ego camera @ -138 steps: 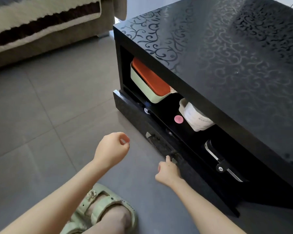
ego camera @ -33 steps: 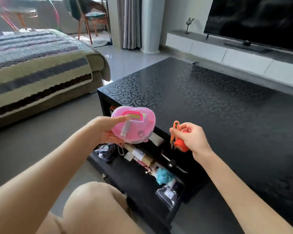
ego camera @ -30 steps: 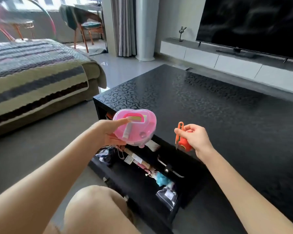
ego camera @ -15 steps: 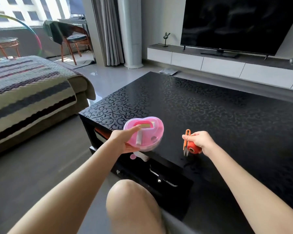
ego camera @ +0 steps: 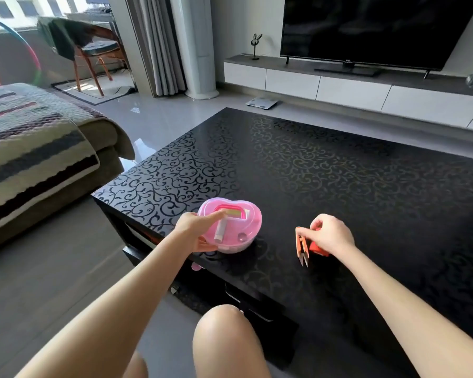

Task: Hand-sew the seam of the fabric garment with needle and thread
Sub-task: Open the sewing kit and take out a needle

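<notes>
**Sewing kit held at the coffee table**

The black patterned coffee table [ego camera: 339,173] has a pink heart-shaped sewing box [ego camera: 239,227] at its near-left corner. I cannot tell whether the box rests fully on the top. The left hand [ego camera: 193,230] grips the box, thumb across the lid and fingers curled under its side. The right hand [ego camera: 329,236], fingers curled, holds orange thread snips [ego camera: 301,245], blades pointing down, and a red spool [ego camera: 316,246] just beside them.

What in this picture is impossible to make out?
- Head view: what lies inside the pink box; its cloudy plastic blurs the contents and the left hand covers part.
- Head view: what the red thing beside the orange snips is; the right hand covers most of it.
- Head view: any needle or garment; neither shows in the frame.
</notes>
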The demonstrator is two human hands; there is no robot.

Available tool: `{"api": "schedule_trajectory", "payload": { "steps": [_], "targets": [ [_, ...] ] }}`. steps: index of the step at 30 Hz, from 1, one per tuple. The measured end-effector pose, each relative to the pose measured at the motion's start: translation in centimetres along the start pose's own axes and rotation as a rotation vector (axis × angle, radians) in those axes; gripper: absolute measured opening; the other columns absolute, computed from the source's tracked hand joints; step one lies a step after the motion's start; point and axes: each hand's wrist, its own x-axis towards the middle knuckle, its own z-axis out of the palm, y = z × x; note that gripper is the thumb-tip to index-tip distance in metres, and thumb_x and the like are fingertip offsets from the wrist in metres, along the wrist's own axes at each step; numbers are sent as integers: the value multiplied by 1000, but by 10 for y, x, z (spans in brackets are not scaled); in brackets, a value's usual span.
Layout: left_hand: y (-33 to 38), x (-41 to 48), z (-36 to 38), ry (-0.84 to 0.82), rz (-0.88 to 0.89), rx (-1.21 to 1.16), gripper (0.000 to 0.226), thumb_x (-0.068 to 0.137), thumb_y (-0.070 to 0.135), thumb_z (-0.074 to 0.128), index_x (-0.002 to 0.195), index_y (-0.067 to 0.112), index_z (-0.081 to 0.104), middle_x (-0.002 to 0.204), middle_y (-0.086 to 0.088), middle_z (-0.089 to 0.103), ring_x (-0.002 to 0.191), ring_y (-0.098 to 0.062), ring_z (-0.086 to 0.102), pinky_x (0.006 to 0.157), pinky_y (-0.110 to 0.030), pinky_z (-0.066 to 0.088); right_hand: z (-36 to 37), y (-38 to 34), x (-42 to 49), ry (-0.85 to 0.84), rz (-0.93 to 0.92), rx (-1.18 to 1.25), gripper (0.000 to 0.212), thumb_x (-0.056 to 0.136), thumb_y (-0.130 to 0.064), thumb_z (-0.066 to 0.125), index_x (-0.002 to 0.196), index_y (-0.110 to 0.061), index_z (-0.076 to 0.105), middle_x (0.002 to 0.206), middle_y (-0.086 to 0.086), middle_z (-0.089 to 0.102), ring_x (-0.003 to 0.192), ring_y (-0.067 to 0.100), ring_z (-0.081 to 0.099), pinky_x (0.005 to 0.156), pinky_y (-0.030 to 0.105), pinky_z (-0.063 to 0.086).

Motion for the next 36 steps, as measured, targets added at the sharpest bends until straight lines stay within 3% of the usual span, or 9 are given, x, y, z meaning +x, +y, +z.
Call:
{"api": "schedule_trajectory", "payload": {
  "steps": [5, 9, 11, 15, 18, 22, 25, 27, 36],
  "targets": [
    [-8, -2, -1, -45, -72, -197, 54, 83, 44, 70, 109, -1, 56, 92, -18, 64, 77, -26, 66, 53, -31, 59, 6, 24, 2, 480, -310, -38, 29, 80, -33, 75, 82, -9, 60, 83, 5, 54, 75, 26, 55, 58, 29, 36],
    [-24, -11, 7, -27, -89, -469, 34, 85, 26, 71, 97, -1, 56, 90, -21, 61, 83, -28, 63, 79, -37, 56, 15, 45, 1, 516, -429, -149, 30, 75, -27, 81, 79, -4, 61, 80, 10, 54, 75, 33, 55, 50, 30, 37],
    [-30, -16, 14, -16, -112, -604, 27, 85, 17, 72, 92, -4, 55, 89, -22, 59, 81, -28, 62, 79, -37, 55, 14, 46, -1, 489, -410, -201, 33, 76, -31, 80, 85, -4, 63, 83, 12, 56, 76, 35, 56, 51, 30, 36],
    [-34, -20, 24, -17, -162, -746, 26, 86, 10, 70, 100, -5, 54, 93, -21, 58, 81, -28, 62, 81, -38, 54, 6, 33, -7, 535, -344, -416, 49, 80, -44, 72, 104, -2, 64, 91, 19, 63, 80, 39, 59, 71, 45, 47],
    [-35, -19, 27, -45, -202, -827, 31, 87, 12, 69, 107, -3, 52, 94, -18, 57, 94, -28, 61, 85, -35, 53, 2, 11, -22, 658, -435, -319, 44, 90, -42, 56, 108, -3, 63, 95, 18, 65, 85, 38, 61, 87, 50, 44],
    [-40, -11, 31, -58, -242, -867, 35, 86, 18, 70, 113, 0, 55, 90, -12, 60, 82, -18, 61, 73, -26, 50, 15, -43, -48, 381, -652, 35, 59, 87, -51, 40, 123, -7, 59, 120, 14, 61, 111, 33, 55, 98, 37, 37],
    [-43, -5, 37, 17, -180, -841, 28, 85, 20, 72, 97, -1, 59, 79, -10, 64, 71, -14, 62, 57, -20, 55, 33, -78, -59, 94, -735, -18, 68, 87, -57, 42, 146, -23, 37, 151, 16, 33, 140, 33, 28, 114, 41, 21],
    [-46, -6, 42, 93, -105, -813, 24, 85, 20, 72, 80, 0, 61, 67, -8, 66, 63, -12, 62, 65, -18, 56, 45, -89, -58, -14, -723, -69, 66, 91, -50, 51, 149, -31, 26, 159, 12, 16, 147, 29, 10, 119, 41, 11],
    [-56, -11, 59, 201, -11, -956, 29, 83, 27, 74, 68, 6, 61, 51, 2, 61, 48, -5, 53, 48, -13, 46, 63, -96, -59, -4, -639, 12, 58, 95, -24, 55, 147, -30, 31, 160, 5, 11, 148, 25, 0, 117, 35, 12]
  ]
}}
